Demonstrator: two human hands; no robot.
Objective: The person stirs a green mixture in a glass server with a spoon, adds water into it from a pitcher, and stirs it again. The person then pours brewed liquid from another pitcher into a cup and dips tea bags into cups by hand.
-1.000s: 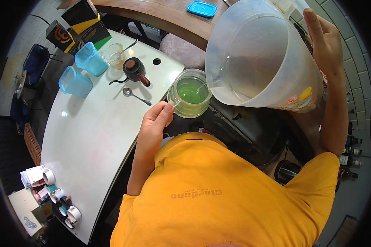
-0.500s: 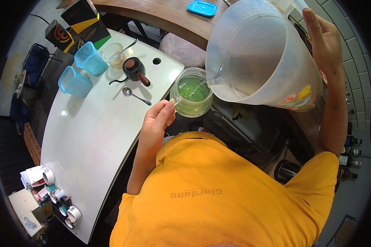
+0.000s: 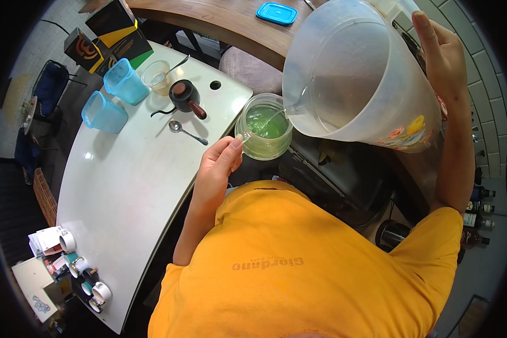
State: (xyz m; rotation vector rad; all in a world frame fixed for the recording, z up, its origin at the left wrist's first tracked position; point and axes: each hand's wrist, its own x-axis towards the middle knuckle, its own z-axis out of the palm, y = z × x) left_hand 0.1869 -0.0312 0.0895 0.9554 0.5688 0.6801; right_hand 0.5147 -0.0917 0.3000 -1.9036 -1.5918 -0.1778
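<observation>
A clear glass jug (image 3: 266, 151) with green liquid in it hangs in front of my body, beside the white table's edge. My left hand (image 3: 219, 160) is closed on its handle. Tilted over it from the right is a large translucent plastic pitcher (image 3: 343, 73) with a flower print on its side. My right hand (image 3: 442, 53) grips the pitcher's handle at the upper right. A thin stream of liquid runs from the pitcher's lip into the jug, and the green surface ripples.
On the white table (image 3: 135, 191) stand a black gooseneck kettle (image 3: 181, 94), a spoon (image 3: 187, 133), a clear cup (image 3: 156, 79) and two blue containers (image 3: 104, 112). A blue lid (image 3: 276, 13) lies on the wooden counter (image 3: 208, 14). Several cups (image 3: 100, 292) sit lower left.
The jug and my left hand have shifted very slightly right in view. Liquid keeps running from the tilted pitcher, and both hands keep their grips.
</observation>
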